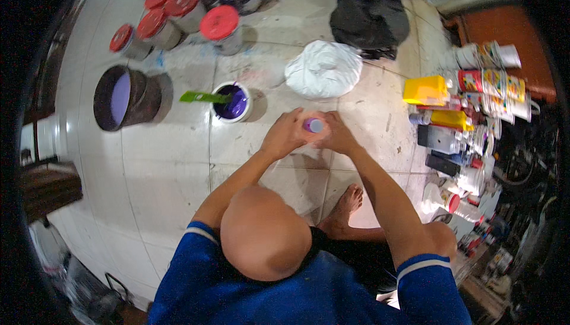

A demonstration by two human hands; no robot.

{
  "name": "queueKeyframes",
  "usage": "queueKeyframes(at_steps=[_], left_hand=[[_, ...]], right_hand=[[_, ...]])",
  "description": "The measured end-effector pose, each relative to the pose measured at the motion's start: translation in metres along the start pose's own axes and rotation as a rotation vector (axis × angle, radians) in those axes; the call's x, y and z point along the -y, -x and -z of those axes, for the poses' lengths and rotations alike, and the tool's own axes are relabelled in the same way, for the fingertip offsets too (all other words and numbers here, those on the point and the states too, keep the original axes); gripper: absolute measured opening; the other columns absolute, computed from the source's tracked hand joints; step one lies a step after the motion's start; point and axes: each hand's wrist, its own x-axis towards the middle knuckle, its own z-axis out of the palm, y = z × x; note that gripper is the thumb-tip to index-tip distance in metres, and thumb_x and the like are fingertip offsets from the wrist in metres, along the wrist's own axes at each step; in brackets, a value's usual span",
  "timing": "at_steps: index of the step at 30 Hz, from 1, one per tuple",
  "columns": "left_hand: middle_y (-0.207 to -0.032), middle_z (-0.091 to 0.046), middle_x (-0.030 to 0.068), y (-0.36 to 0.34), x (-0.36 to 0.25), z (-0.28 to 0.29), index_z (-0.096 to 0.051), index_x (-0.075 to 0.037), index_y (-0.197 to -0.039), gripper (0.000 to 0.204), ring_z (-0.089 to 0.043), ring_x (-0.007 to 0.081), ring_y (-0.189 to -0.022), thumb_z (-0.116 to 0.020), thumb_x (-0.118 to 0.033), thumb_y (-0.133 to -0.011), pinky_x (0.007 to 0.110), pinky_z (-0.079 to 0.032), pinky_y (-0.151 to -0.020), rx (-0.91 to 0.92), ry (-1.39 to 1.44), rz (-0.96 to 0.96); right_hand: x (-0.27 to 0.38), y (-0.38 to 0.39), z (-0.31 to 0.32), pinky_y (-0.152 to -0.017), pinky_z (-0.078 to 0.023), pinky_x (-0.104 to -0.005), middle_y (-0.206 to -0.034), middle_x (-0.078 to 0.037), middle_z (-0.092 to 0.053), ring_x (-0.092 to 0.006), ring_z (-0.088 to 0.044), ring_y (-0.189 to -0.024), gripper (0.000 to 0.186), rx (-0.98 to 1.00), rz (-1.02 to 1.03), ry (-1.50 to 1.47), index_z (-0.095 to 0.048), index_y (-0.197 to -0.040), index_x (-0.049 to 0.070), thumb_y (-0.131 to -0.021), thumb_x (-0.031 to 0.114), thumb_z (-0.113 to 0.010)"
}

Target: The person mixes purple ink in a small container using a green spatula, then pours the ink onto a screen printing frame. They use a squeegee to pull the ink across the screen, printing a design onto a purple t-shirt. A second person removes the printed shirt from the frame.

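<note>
Over the tiled floor, my left hand (285, 135) and my right hand (338, 135) are cupped around a small purple container with a pale round top (314, 125). Both sets of fingers curl in from opposite sides; their exact contact is blurred. Just left of my hands stands a white tub (217, 113) with thick purple paint (238, 104) inside. A flat green tool (202, 97) lies across its rim, one end in the paint. Beyond my hands sits a crumpled white bundle (323, 69).
A dark bucket (145, 100) with a lilac interior stands left. Several red-lidded tubs (221, 25) are at the far left, and a black plastic bag (369, 25) lies at the back. Bottles, boxes and a yellow container (424, 90) crowd the right. My bare foot (344, 209) rests below my hands.
</note>
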Motion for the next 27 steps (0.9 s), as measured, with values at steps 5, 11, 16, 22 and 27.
queueKeyframes(at_steps=[5, 11, 16, 22, 27], left_hand=[[-0.149, -0.059, 0.0221, 0.004, -0.005, -0.018, -0.031, -0.007, -0.168, 0.106, -0.060, 0.0311, -0.136, -0.093, -0.023, -0.084, 0.044, -0.048, -0.113, 0.145, 0.438, 0.180], [-0.153, -0.060, 0.0158, -0.020, -0.018, -0.040, -0.031, -0.010, -0.170, 0.104, -0.061, 0.0281, -0.134, -0.092, -0.020, -0.086, 0.041, -0.049, -0.111, 0.201, 0.286, 0.020], [-0.151, -0.062, 0.0149, -0.015, -0.023, -0.012, -0.046, -0.008, -0.162, 0.083, -0.062, 0.0250, -0.133, -0.087, -0.017, -0.091, 0.041, -0.051, -0.107, 0.209, 0.195, 0.038], [-0.138, -0.070, 0.0148, 0.051, -0.003, 0.042, -0.055, -0.006, -0.155, 0.064, -0.067, 0.0235, -0.124, -0.080, -0.016, -0.097, 0.039, -0.053, -0.103, 0.046, 0.082, 0.129], [-0.133, -0.072, 0.0154, 0.121, 0.032, 0.066, -0.057, -0.006, -0.153, 0.057, -0.068, 0.0222, -0.119, -0.077, -0.017, -0.101, 0.037, -0.055, -0.100, -0.176, 0.112, 0.343]], right_hand=[[-0.001, 0.011, -0.027, -0.102, -0.052, -0.0446, -0.122, -0.015, -0.064, -0.0360, -0.061, -0.119, 0.069, -0.251, -0.092, -0.281, -0.072, -0.131, 0.010, -0.067, 0.027, -0.094], [-0.083, 0.065, -0.050, -0.105, -0.053, -0.0490, -0.126, -0.015, -0.066, -0.0367, -0.063, -0.121, 0.060, -0.652, -0.320, -0.234, -0.073, -0.126, 0.015, -0.069, 0.023, -0.091], [-0.248, 0.132, -0.040, -0.094, -0.055, -0.0481, -0.120, -0.020, -0.066, -0.0387, -0.065, -0.111, 0.078, -0.998, -0.950, -0.025, -0.062, -0.124, 0.000, -0.076, 0.053, -0.091], [-0.312, 0.221, 0.039, -0.107, -0.049, -0.0473, -0.127, -0.015, -0.061, -0.0301, -0.062, -0.119, 0.051, -1.361, -0.880, -0.838, -0.059, -0.136, 0.010, -0.097, 0.041, -0.069], [-0.327, 0.224, 0.082, -0.113, -0.046, -0.0473, -0.144, -0.018, -0.045, -0.0319, -0.057, -0.130, 0.077, -1.299, -1.056, -0.782, -0.047, -0.147, 0.010, -0.087, 0.048, -0.077]])
